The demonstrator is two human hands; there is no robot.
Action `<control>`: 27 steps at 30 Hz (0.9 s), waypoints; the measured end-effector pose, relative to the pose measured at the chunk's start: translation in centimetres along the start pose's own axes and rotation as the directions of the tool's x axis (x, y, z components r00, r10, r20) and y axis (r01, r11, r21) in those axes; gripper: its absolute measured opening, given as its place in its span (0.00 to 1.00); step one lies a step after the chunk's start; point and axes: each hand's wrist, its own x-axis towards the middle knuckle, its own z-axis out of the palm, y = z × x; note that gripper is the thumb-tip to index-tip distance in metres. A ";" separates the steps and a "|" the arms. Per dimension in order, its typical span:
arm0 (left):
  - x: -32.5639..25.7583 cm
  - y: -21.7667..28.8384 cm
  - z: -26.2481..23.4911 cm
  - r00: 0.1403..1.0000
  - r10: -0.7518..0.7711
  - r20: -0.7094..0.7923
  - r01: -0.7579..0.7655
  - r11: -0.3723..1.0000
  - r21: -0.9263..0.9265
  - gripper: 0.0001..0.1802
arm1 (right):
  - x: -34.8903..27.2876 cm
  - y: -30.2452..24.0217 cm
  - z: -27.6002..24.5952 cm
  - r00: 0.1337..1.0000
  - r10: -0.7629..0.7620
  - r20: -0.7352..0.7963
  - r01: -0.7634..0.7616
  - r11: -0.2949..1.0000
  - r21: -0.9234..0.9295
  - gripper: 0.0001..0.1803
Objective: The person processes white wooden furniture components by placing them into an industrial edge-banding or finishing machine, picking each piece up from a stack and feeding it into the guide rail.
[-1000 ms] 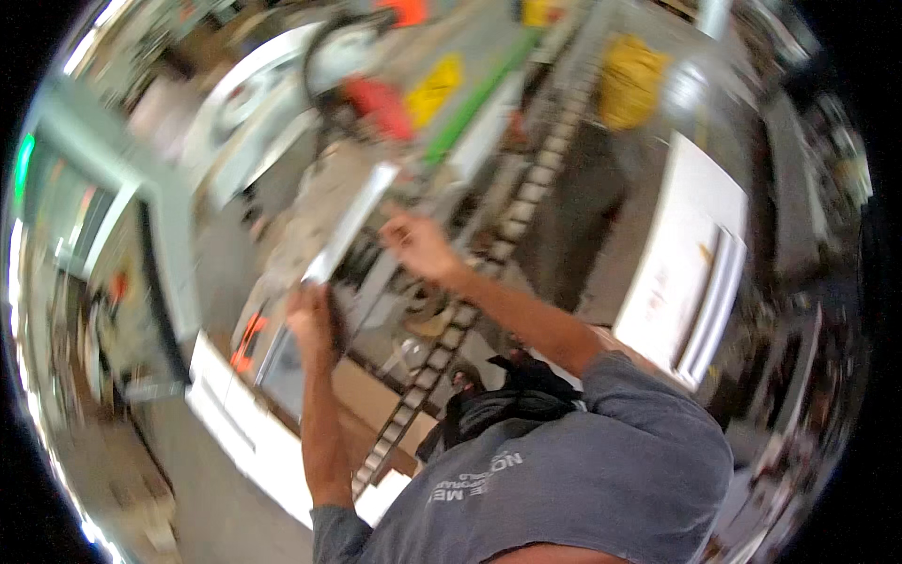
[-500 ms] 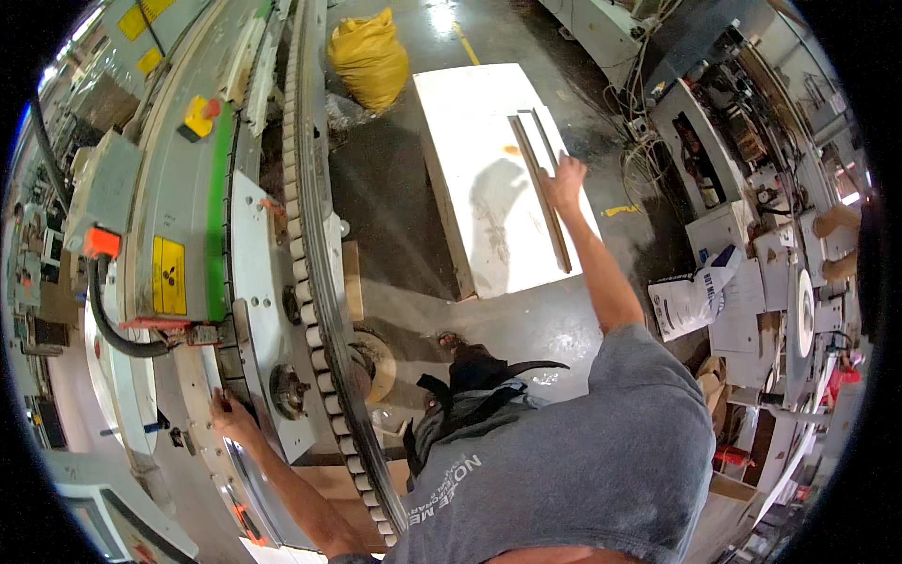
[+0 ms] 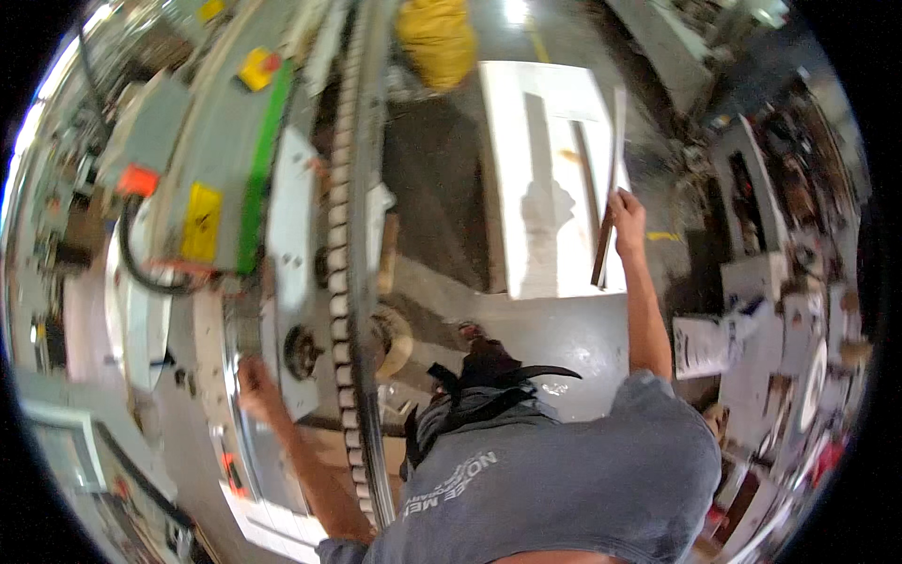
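Note:
Closed around a long narrow strip (image 3: 603, 252), my right hand (image 3: 628, 218) holds it tilted over the right edge of a white panel stack (image 3: 526, 226). The strip looks pale at its far end and dark brown at its near end. A second dark strip (image 3: 584, 160) lies on the panel just left of it. My left hand (image 3: 260, 387) is at the near part of the machine bed (image 3: 235, 343) on the left. Motion blurs its fingers, so whether they grip anything cannot be made out.
A conveyor rail with rollers (image 3: 340, 282) runs between me and the machine housing (image 3: 221, 179), which has a green stripe. A yellow sack (image 3: 438, 47) stands on the floor at the far side. White bags (image 3: 705, 346) and cluttered equipment line the right.
My right hand has lifted one of the two strips off the panel and moved it right. My left hand remains beside the machine bed. The whole view has shifted.

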 end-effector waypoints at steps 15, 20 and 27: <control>-10.9 6.4 -11.4 0.892 0.091 0.444 -0.097 0.995 -0.009 0.23 | -38.0 -13.3 26.7 0.088 -0.255 0.963 -0.495 0.827 0.264 0.16; -14.3 -0.1 -20.9 0.963 0.016 0.270 -0.049 0.992 0.114 0.22 | -45.6 -14.8 29.9 -0.261 -0.029 0.965 -0.353 0.933 -0.067 0.20; -12.7 -6.7 -24.7 0.978 0.139 0.158 -0.186 0.921 0.342 0.17 | -51.3 -13.5 36.5 -0.190 -0.057 0.980 -0.383 0.923 -0.021 0.33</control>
